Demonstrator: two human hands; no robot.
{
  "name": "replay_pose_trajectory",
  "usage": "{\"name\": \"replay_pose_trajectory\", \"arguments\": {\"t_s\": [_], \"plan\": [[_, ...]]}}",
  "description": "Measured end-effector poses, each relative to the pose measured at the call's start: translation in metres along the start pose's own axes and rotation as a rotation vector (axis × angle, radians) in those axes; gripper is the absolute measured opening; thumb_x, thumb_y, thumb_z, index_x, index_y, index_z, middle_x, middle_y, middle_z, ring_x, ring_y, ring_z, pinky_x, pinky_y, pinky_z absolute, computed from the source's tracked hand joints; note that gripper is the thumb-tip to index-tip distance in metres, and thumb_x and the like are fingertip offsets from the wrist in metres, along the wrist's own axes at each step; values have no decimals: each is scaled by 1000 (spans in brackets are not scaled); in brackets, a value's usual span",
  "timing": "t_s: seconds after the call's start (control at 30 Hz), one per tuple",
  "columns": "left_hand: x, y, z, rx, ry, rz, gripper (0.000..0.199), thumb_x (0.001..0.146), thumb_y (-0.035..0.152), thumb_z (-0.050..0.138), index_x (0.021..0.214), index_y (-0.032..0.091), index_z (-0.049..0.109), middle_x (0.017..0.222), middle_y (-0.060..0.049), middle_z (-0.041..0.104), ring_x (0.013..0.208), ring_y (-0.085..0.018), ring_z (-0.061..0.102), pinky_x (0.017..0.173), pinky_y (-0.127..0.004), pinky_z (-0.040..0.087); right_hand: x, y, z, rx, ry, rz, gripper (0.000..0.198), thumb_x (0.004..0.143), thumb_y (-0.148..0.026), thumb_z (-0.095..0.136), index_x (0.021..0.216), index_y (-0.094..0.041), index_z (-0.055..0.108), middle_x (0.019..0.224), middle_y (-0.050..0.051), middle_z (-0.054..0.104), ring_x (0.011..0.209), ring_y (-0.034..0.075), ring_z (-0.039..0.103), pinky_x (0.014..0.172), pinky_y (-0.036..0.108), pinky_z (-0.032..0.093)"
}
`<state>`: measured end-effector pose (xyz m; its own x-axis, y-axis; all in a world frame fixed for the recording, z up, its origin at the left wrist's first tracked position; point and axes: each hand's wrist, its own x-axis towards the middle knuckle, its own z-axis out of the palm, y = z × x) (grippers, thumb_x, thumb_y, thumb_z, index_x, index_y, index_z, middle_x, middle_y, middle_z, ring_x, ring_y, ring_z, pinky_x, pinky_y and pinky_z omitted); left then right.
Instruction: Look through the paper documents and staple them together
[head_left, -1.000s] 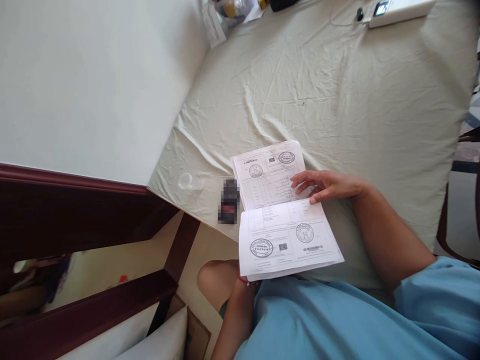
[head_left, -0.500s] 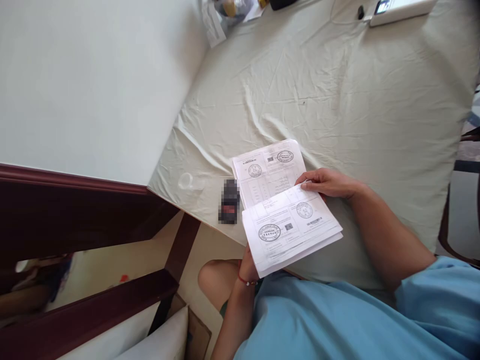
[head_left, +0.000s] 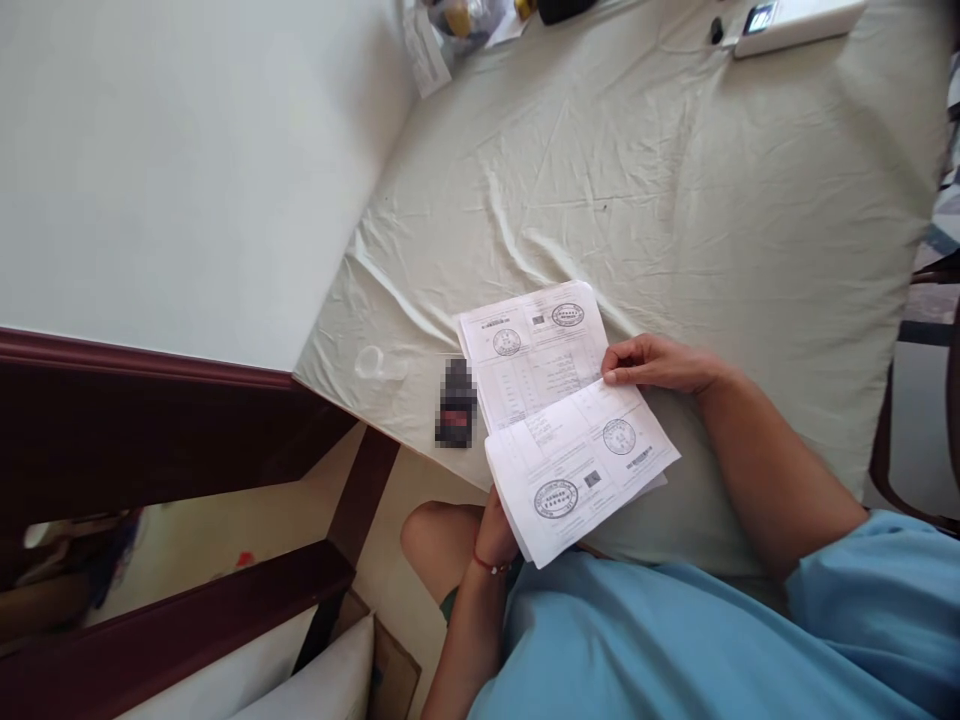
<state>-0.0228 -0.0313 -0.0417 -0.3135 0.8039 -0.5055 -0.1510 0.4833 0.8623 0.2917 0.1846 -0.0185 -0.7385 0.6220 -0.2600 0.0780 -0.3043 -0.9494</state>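
A stack of printed papers [head_left: 525, 365] with oval and round ink stamps lies near the front edge of the cloth-covered bed or table. Its near part is a folded-over printed sheet [head_left: 581, 450], with further stamps and a barcode. My right hand [head_left: 664, 362] pinches the right side of the papers at the fold between thumb and bent forefinger. At the lower left, my left hand [head_left: 496, 530], with a red bracelet at the wrist, reaches under the near sheet. Its fingers are hidden behind the paper. A dark blurred-out object [head_left: 455, 405] rests just left of the papers.
A small clear plastic cup or lid [head_left: 369, 362] lies on the pale cloth [head_left: 675, 200]. A white device with a screen [head_left: 799, 25] and cable stand far right. Plastic bags [head_left: 469, 20] sit at the back beside a white wall [head_left: 187, 180]. Dark wooden rails [head_left: 225, 620] run at left.
The near sheet has turned slightly, its bottom corner shifting down and right. My right fingertips have moved a little right and down along the papers' edge. My left hand stays underneath.
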Motion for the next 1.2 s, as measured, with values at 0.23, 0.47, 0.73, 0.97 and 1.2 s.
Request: {"name": "replay_pose_trajectory", "arguments": {"t_s": [0.23,0.47,0.73,0.97,1.2], "plan": [[-6,9,13,16,55,-55,64,41,42,101,94,14,77,104,-14,81,100,-31,74,96,-45,59,-2,-1,3,178,59,119,30,78,-50,83,86,-22,76,78,2,72,67,16,63,61,31,49],[-4,17,20,-2,33,-54,66,40,42,101,96,15,77,89,-9,81,84,-24,75,81,-36,62,2,-4,3,395,271,101,34,77,-49,85,87,-18,75,64,0,65,52,10,54,47,25,41],[-6,24,24,163,-172,-74,50,79,61,73,63,16,60,42,6,48,36,-3,30,38,-18,21,-1,-7,-2,500,364,-50,52,81,-46,81,127,-23,70,65,-2,64,47,8,45,39,22,36],[-6,24,24,178,-165,-66,44,81,57,72,67,17,59,43,7,47,35,-3,30,39,-18,19,-8,-14,-7,363,423,-152,75,87,-72,52,154,-39,44,135,10,71,48,9,35,41,28,23],[-4,22,24,186,-164,-71,46,81,59,71,69,17,59,45,7,47,35,-3,29,38,-18,17,-2,-14,-3,473,430,-193,89,85,-60,67,161,-34,29,139,11,68,56,13,49,49,32,42]]}}
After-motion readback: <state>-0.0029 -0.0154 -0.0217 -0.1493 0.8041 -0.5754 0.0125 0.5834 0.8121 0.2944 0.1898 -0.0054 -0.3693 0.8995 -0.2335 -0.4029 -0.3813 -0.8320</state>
